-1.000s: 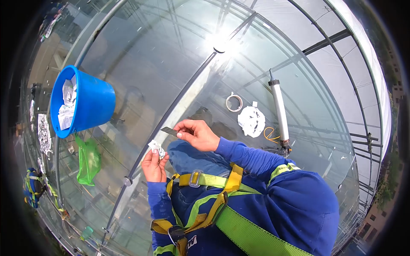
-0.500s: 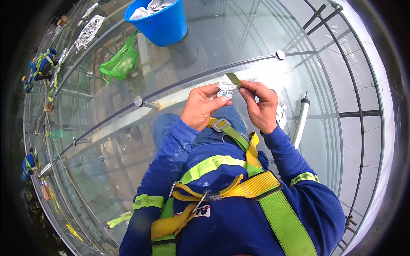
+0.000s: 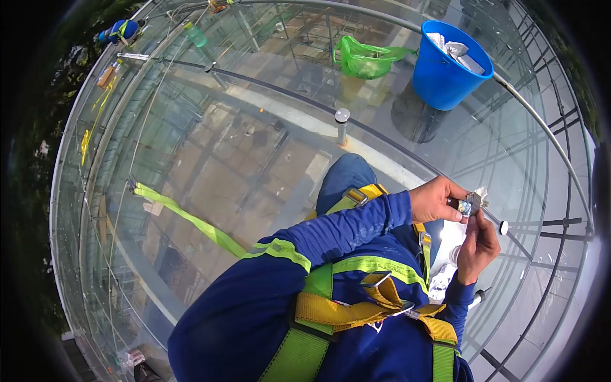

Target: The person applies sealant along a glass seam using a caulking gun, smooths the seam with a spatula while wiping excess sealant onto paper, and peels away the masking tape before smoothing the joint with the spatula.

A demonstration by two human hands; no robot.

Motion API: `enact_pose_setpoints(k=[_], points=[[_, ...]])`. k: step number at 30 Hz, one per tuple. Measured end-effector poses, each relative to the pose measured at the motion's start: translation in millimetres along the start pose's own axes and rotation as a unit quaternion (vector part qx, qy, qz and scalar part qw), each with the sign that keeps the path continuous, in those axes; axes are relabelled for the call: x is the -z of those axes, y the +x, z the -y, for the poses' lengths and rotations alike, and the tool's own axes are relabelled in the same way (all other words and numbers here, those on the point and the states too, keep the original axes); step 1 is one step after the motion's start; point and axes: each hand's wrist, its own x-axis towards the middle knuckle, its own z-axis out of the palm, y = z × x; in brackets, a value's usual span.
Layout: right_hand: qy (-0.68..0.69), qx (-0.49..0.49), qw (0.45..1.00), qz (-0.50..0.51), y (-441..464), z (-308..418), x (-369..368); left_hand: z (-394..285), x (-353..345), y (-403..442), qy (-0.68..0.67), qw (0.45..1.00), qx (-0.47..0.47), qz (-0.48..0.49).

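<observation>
My left hand (image 3: 436, 200) is closed on a crumpled piece of printed paper (image 3: 466, 207), pinched between thumb and fingers. Just below and to the right, my right hand (image 3: 480, 247) reaches up with its fingertips pressed together at the paper. A flat olive-green strip is between those fingertips, mostly hidden by the paper and fingers. Both hands meet in front of me, above the glass.
A blue bucket (image 3: 450, 76) of crumpled paper stands on the glass beside a green plastic bag (image 3: 366, 60). Round metal fittings (image 3: 342, 118) stick up along the seam. A yellow-green strap (image 3: 191, 219) lies left. Another person (image 3: 121, 30) is far off.
My view has swung left, so the bucket and bag appear farther right. The paper and strip have come together, and my left hand now reaches across to the right.
</observation>
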Motion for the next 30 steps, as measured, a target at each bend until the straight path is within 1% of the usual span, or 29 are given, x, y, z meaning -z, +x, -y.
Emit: enact_pose_setpoints(k=[2,6,7,10,11,14,16,18,21,24,27,30], points=[[0.027,-0.007,0.999,0.022,7.6,6.5,-3.1,-9.4,3.0,-3.8,0.011,1.0,-0.014,0.004],[0.059,-0.019,0.996,0.069,20.0,6.0,-7.7,-12.1,18.3,-8.7,-0.055,0.998,-0.035,0.02],[0.057,-0.024,0.995,0.077,21.1,3.8,-8.7,-11.3,20.7,-7.5,-0.015,0.998,-0.056,0.0],[0.063,-0.04,0.992,0.099,22.5,3.3,-15.4,-13.2,22.1,-8.0,0.064,0.995,-0.037,-0.07],[0.071,-0.036,0.995,0.063,21.0,6.9,-25.7,-12.7,16.0,-6.6,0.047,0.992,-0.043,-0.112],[0.082,-0.05,0.993,0.071,15.5,-0.6,-34.5,5.1,0.5,-1.6,-0.029,0.98,-0.052,-0.19],[0.065,-0.05,0.996,0.045,13.7,1.4,-40.5,19.9,3.9,4.1,0.021,0.973,-0.036,-0.225],[0.035,-0.042,0.998,0.031,13.5,-4.6,-41.2,26.7,8.2,9.5,0.091,0.966,-0.011,-0.242],[0.027,-0.017,0.999,0.017,14.9,2.4,-43.9,27.1,13.9,13.2,0.091,0.969,-0.01,-0.23],[0.046,-0.028,0.998,0.012,13.4,-0.9,-43.7,18.8,5.2,8.5,-0.026,0.968,-0.042,-0.247],[0.029,-0.023,0.999,0.009,13.0,6.3,-46.5,21.4,4.3,7.8,-0.009,0.957,-0.032,-0.287],[-0.01,0.009,1.0,0.007,13.1,0.2,-42.9,22.8,8.6,8.5,0.091,0.96,-0.038,-0.261]])
